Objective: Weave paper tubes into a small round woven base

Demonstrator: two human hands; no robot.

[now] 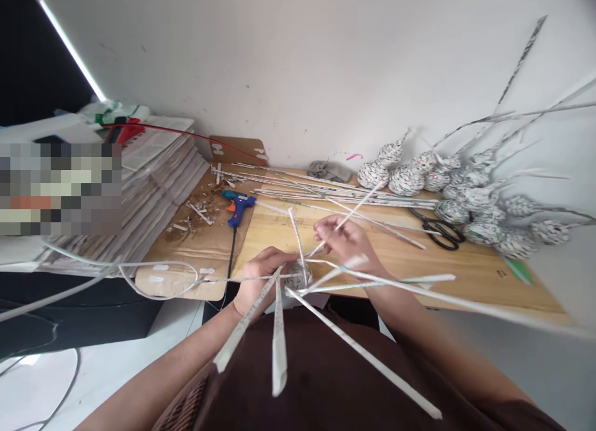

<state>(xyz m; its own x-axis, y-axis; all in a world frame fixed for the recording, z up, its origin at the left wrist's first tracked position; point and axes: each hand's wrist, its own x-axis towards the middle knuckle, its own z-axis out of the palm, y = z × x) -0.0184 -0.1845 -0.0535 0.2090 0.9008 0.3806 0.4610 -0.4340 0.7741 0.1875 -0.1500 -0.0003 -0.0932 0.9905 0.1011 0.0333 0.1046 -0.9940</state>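
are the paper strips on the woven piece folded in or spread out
Spread out: the paper strips fan off in several directions from the woven piece at the left hand.

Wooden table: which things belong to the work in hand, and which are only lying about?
In the work:
- small woven piece, at the left hand
- paper strip, in the right hand

Lying about, though some may serve later:
- glue gun
- scissors
- grey cloth
- paper stack
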